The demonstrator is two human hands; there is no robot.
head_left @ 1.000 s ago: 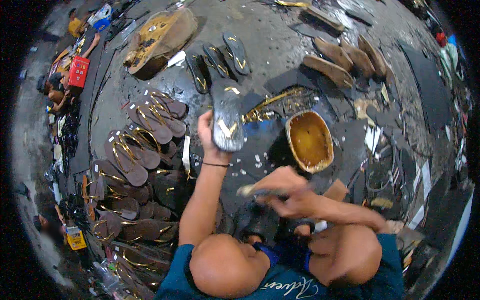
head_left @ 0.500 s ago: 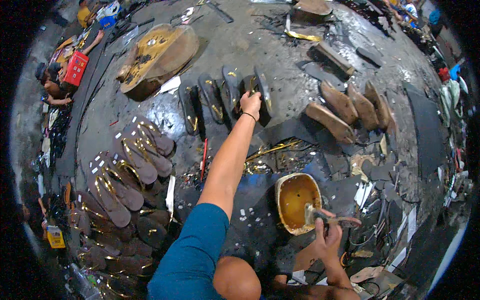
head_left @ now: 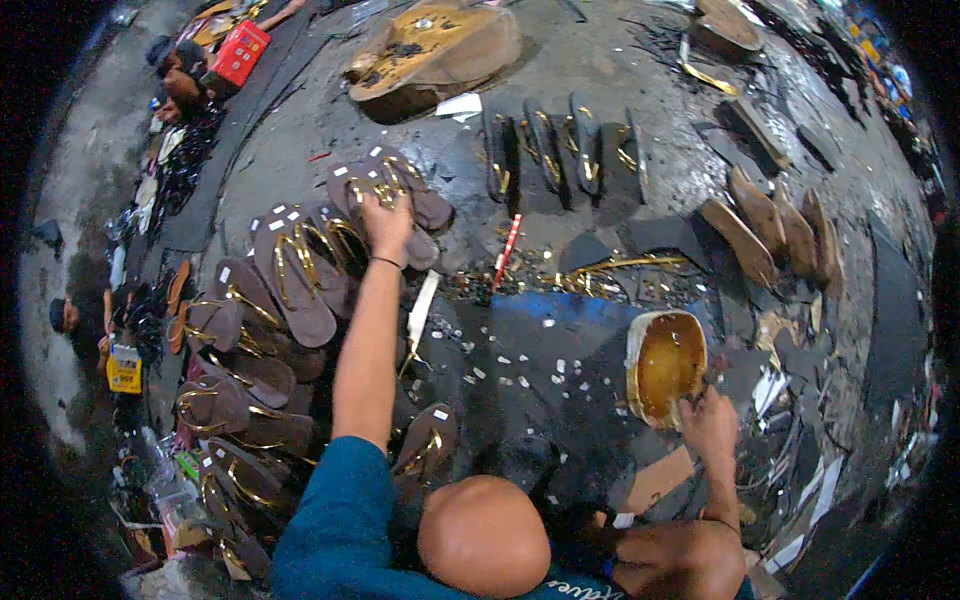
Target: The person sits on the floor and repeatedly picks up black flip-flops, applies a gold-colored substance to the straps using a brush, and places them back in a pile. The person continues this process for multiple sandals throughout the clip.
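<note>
My left hand (head_left: 387,222) is closed on the gold straps of a brown flip-flop (head_left: 424,250), among others laid out at the left. Several brown flip-flops with gold straps and small white labels, such as this pair (head_left: 290,270), overlap below it. At the right, my right hand (head_left: 710,425) is closed at the near rim of a pale tub (head_left: 633,365) of amber liquid. It holds the brush seen there earlier, now mostly hidden by the fingers and rim. Beyond the tub, several dark sandals (head_left: 540,145) stand in a row.
Wooden foot forms (head_left: 770,225) lie at the right. A large round wooden block (head_left: 470,60) stands at the far side. A red-and-white stick (head_left: 508,250) and scattered scraps lie mid-floor. One loose flip-flop (head_left: 428,440) rests beside my knee (head_left: 485,535). Other people sit at the far left.
My left hand has moved from the dark sandal row to the brown flip-flops at the left. The row shows fewer sandals. My right hand has lowered the brush to the tub. The view has shifted.
</note>
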